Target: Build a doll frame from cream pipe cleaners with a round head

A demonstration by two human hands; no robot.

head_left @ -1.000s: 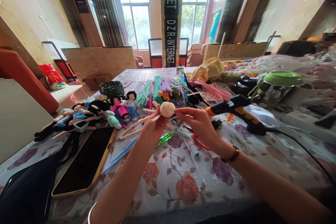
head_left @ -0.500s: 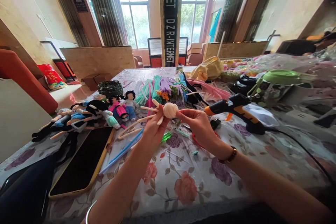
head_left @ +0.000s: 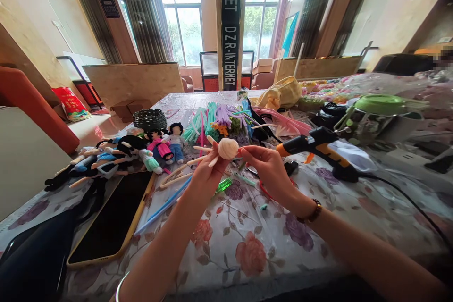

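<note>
Held up over the table, a cream ball wound from pipe cleaner (head_left: 228, 149) sits in my left hand (head_left: 208, 170), whose fingers close round the cream stems below it. Several stem ends stick out to the left past those fingers. My right hand (head_left: 264, 165) is pinched just right of the ball; whatever its fingertips hold, if anything, is too small to make out. A black and orange glue gun (head_left: 318, 148) stands on the table to the right of that hand. Beneath the hands lie a green clear piece (head_left: 224, 185) and partly hidden red-handled scissors (head_left: 265, 190).
Several small dolls (head_left: 141, 151) and a phone (head_left: 113, 219) lie at left, near a dark woven basket (head_left: 149, 119). Bundles of coloured pipe cleaners (head_left: 226, 115) fill the middle back. A black cord (head_left: 406, 198) trails right. A green-lidded jar (head_left: 378, 104) stands at right.
The ball has shifted slightly left and turned a little in my left hand. My right fingertips, against its side before, now sit a small gap away.
</note>
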